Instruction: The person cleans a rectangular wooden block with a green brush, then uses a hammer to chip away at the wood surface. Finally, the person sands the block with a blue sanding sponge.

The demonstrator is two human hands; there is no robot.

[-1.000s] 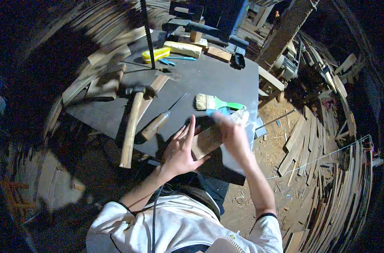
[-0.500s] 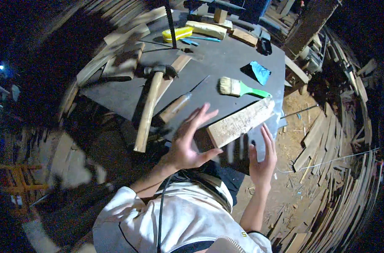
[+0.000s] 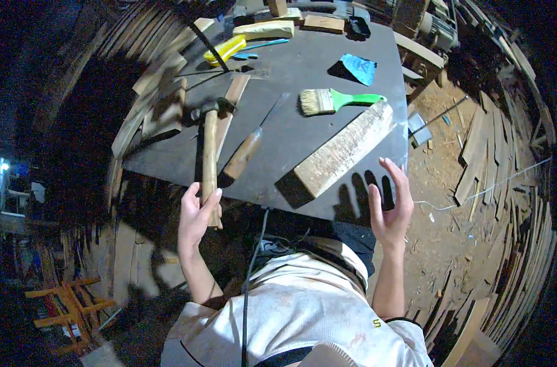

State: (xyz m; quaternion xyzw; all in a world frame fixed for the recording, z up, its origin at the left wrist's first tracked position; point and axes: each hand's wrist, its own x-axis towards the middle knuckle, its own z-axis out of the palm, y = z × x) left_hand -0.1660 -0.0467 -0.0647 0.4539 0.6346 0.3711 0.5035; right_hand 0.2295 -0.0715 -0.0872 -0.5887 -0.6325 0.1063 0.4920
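A claw hammer point(image 3: 210, 147) with a wooden handle lies at the left of the dark tabletop, its handle end jutting past the near edge. My left hand point(image 3: 196, 220) is closed round that end, thumb on top and fingertips showing beyond it. By the near right edge my right hand point(image 3: 393, 214) is held open, fingers apart, casting a shadow on the table. Just ahead of it lies a pale, rough wooden block point(image 3: 346, 148), not touched by either hand. Between hammer and block is a pointed tool with a wooden handle point(image 3: 243, 154); its exact kind is unclear.
A green-handled paintbrush point(image 3: 336, 101) and a crumpled blue sheet point(image 3: 358, 68) lie beyond the block. Farther off are a yellow object point(image 3: 225, 50), wood pieces point(image 3: 264, 29) and an upright saw-like blade point(image 3: 210, 44). A wood strip point(image 3: 232, 104) lies by the hammer. Planks point(image 3: 493, 147) and sawdust cover the floor at right.
My left hand has moved left from beside the wooden block to the hammer handle and closed on it. My right hand stays open near the block. The view has shifted.
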